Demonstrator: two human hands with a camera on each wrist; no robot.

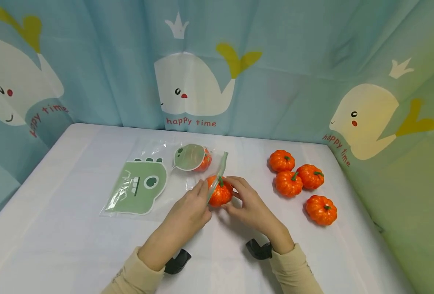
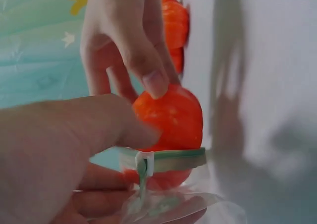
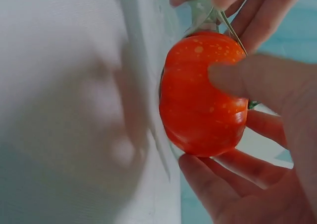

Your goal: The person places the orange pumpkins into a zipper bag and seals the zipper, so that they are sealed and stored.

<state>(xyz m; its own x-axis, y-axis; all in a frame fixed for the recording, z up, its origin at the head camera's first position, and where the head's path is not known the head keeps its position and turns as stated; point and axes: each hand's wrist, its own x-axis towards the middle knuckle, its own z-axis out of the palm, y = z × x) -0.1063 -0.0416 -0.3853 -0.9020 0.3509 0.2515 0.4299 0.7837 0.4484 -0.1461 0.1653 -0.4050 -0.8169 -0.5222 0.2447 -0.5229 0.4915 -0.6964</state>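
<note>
A small orange toy pumpkin (image 1: 220, 196) with a green stem sits partly inside the mouth of a clear zip bag (image 1: 139, 190) printed with a green one-eyed monster. My right hand (image 1: 251, 207) grips the pumpkin from the right, thumb on its near side and fingers around the far side. At the bag's opening, my left hand (image 1: 189, 208) holds the edge, its thumb overlapping the pumpkin in the left wrist view. The green zip strip with a white slider (image 2: 150, 163) crosses the pumpkin there. Another pumpkin (image 1: 206, 160) lies inside the bag, partly behind a green print.
Several more orange pumpkins (image 1: 288, 183) stand on the white table (image 1: 55, 204) to the right, one (image 1: 321, 210) a little nearer to me. Black wrist-worn pieces (image 1: 259, 249) show beside both wrists. A blue-green curtain (image 1: 283, 94) with whales hangs behind the table.
</note>
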